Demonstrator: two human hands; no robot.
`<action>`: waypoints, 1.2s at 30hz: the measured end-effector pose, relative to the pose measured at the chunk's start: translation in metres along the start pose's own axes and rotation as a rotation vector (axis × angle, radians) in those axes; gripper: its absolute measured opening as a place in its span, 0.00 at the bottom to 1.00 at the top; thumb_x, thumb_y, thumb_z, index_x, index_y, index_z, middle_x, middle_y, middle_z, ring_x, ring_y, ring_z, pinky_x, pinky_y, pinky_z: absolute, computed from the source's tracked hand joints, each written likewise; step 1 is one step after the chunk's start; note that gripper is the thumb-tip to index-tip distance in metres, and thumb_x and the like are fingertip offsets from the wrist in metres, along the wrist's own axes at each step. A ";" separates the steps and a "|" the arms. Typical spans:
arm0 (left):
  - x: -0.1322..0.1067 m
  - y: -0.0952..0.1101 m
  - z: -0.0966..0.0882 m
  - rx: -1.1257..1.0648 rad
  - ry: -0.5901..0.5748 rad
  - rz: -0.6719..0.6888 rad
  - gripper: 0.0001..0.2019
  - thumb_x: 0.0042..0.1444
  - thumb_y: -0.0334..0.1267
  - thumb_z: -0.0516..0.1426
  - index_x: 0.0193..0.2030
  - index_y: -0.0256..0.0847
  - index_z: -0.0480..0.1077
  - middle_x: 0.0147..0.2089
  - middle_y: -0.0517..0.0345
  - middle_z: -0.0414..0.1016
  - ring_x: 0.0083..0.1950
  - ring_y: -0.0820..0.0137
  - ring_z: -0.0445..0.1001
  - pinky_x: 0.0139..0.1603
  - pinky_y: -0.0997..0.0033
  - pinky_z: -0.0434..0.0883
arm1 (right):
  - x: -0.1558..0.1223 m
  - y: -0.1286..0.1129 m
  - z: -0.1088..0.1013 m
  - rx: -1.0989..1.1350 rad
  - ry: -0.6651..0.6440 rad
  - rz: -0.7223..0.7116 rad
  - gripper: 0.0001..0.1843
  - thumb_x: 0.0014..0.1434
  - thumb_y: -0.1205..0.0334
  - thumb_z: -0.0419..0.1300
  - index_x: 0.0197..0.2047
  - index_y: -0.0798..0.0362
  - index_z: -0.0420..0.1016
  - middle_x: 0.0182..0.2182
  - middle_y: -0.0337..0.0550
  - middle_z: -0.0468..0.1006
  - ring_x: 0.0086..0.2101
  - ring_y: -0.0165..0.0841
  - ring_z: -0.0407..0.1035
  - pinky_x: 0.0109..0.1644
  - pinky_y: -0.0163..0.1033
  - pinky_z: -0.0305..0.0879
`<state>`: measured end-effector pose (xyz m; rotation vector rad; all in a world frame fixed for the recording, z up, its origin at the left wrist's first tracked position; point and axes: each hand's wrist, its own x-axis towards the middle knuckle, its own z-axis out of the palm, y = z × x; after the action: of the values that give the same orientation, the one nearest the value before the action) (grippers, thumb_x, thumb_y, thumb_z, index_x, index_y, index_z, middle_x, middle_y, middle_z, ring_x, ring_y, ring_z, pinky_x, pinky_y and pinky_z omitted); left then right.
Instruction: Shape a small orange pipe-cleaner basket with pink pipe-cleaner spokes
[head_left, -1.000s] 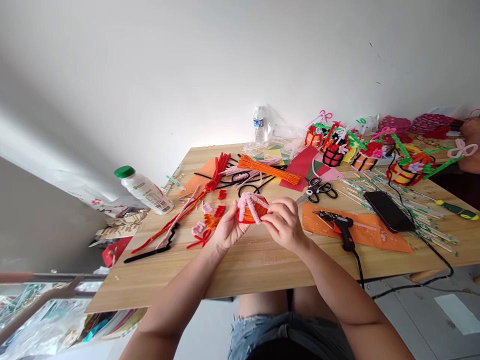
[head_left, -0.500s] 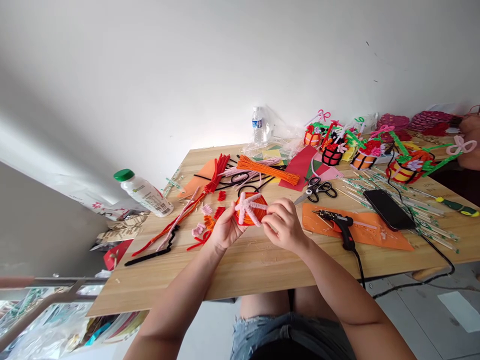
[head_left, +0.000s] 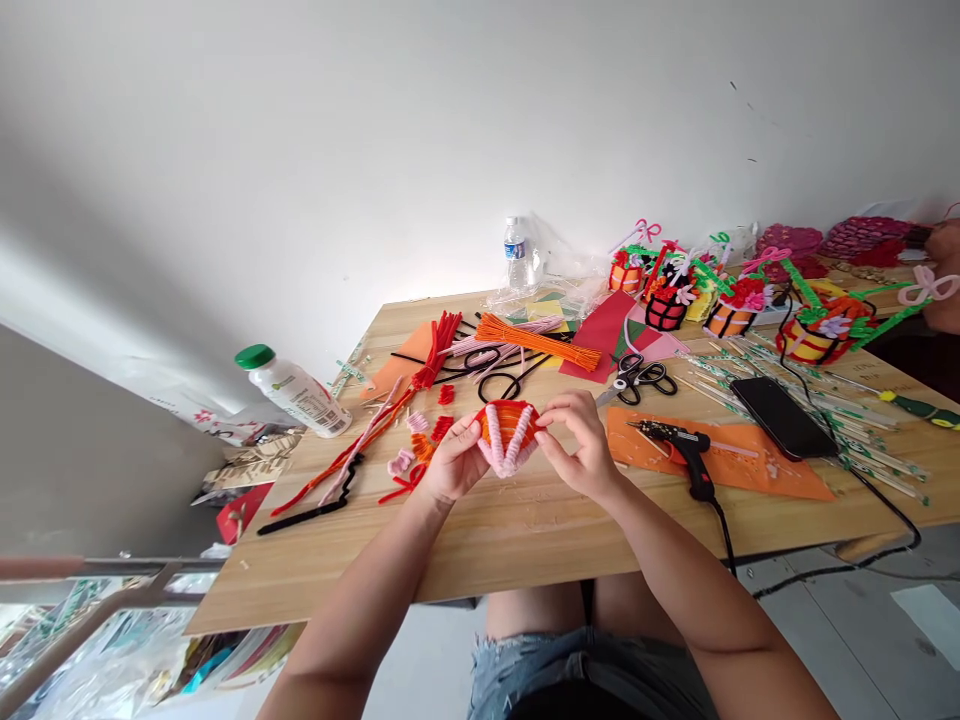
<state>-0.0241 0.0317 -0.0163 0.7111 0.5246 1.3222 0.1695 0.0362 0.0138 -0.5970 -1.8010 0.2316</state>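
Note:
Between my two hands, above the near part of the table, is a small orange and red pipe-cleaner basket point(head_left: 509, 432) with pale pink strips running along its side and meeting at a point. My left hand point(head_left: 456, 462) grips its left edge, thumb in front. My right hand point(head_left: 577, 442) pinches the right edge with thumb and fingertips. Just left of my left hand lie coiled pieces of orange pipe cleaner point(head_left: 421, 447), with pink and red ones around them. Beyond the basket rests a black pipe-cleaner loop point(head_left: 499, 386).
Scissors point(head_left: 637, 380), a glue gun point(head_left: 679, 450) on orange felt and a phone point(head_left: 782, 417) lie to the right. Finished flower baskets point(head_left: 731, 308) stand behind them. Pipe-cleaner bundles point(head_left: 536, 340) lie at the back, a white bottle point(head_left: 294, 392) at left. Another person's arm point(head_left: 942, 265) shows far right.
The basket has been tilted in my hands: the pink strips' meeting point has swung from the upper left down to the bottom, and more of its striped side shows. Both hands keep hold.

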 end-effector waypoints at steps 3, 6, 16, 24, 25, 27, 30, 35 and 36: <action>0.000 -0.001 -0.002 0.032 -0.009 -0.003 0.15 0.41 0.41 0.68 0.35 0.36 0.75 0.31 0.55 0.79 0.33 0.66 0.77 0.41 0.65 0.72 | -0.001 0.001 0.001 -0.024 -0.003 -0.056 0.07 0.56 0.67 0.60 0.39 0.49 0.71 0.36 0.45 0.71 0.42 0.39 0.66 0.47 0.50 0.65; -0.001 0.000 -0.002 0.074 -0.022 -0.014 0.15 0.43 0.41 0.68 0.35 0.36 0.74 0.31 0.55 0.78 0.31 0.67 0.76 0.39 0.65 0.71 | -0.001 0.003 0.001 -0.067 0.015 -0.086 0.07 0.56 0.69 0.60 0.37 0.48 0.71 0.34 0.43 0.71 0.40 0.38 0.65 0.46 0.50 0.65; -0.007 -0.005 0.005 0.067 -0.041 -0.101 0.16 0.42 0.41 0.68 0.37 0.36 0.75 0.29 0.57 0.77 0.29 0.69 0.76 0.38 0.65 0.73 | -0.005 0.003 0.003 -0.084 0.128 0.000 0.06 0.57 0.70 0.53 0.33 0.49 0.62 0.32 0.43 0.67 0.38 0.37 0.63 0.43 0.48 0.63; -0.006 0.002 0.004 -0.010 -0.034 -0.083 0.13 0.43 0.42 0.67 0.33 0.38 0.74 0.30 0.55 0.78 0.32 0.62 0.77 0.37 0.61 0.74 | -0.003 0.006 -0.006 0.093 0.061 0.073 0.06 0.62 0.65 0.50 0.32 0.49 0.63 0.31 0.42 0.67 0.37 0.37 0.63 0.43 0.47 0.63; -0.006 0.003 0.005 -0.013 -0.014 -0.062 0.12 0.43 0.41 0.67 0.32 0.38 0.74 0.28 0.56 0.78 0.29 0.65 0.76 0.35 0.62 0.74 | -0.003 0.004 -0.007 0.104 0.031 0.052 0.06 0.61 0.65 0.50 0.31 0.49 0.63 0.31 0.43 0.68 0.36 0.37 0.64 0.42 0.47 0.63; -0.005 0.005 0.006 -0.014 0.029 -0.016 0.12 0.41 0.40 0.68 0.30 0.38 0.74 0.25 0.59 0.76 0.26 0.69 0.74 0.33 0.66 0.73 | -0.002 0.002 -0.007 0.126 0.023 0.041 0.07 0.61 0.65 0.50 0.30 0.49 0.63 0.30 0.43 0.68 0.36 0.38 0.64 0.41 0.48 0.63; -0.004 0.006 0.007 0.000 0.067 0.041 0.14 0.38 0.40 0.70 0.31 0.37 0.74 0.26 0.59 0.77 0.26 0.70 0.75 0.32 0.69 0.73 | -0.001 0.001 -0.007 0.104 0.059 0.035 0.06 0.59 0.65 0.53 0.30 0.49 0.64 0.29 0.42 0.68 0.36 0.38 0.64 0.41 0.48 0.64; -0.005 0.005 0.007 0.054 0.047 0.075 0.14 0.39 0.41 0.69 0.31 0.36 0.75 0.27 0.57 0.78 0.27 0.69 0.75 0.33 0.68 0.72 | 0.001 0.000 -0.004 -0.017 0.021 -0.048 0.05 0.54 0.68 0.59 0.34 0.49 0.70 0.30 0.43 0.70 0.36 0.38 0.65 0.41 0.48 0.65; -0.005 0.005 0.007 0.064 0.041 0.075 0.14 0.39 0.41 0.69 0.30 0.36 0.75 0.27 0.56 0.78 0.27 0.69 0.75 0.33 0.68 0.72 | 0.001 0.000 -0.004 -0.029 0.013 -0.054 0.05 0.54 0.68 0.60 0.34 0.49 0.71 0.31 0.43 0.70 0.36 0.38 0.64 0.41 0.48 0.65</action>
<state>-0.0229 0.0261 -0.0080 0.7636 0.5798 1.3975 0.1726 0.0366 0.0160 -0.5680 -1.8085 0.1650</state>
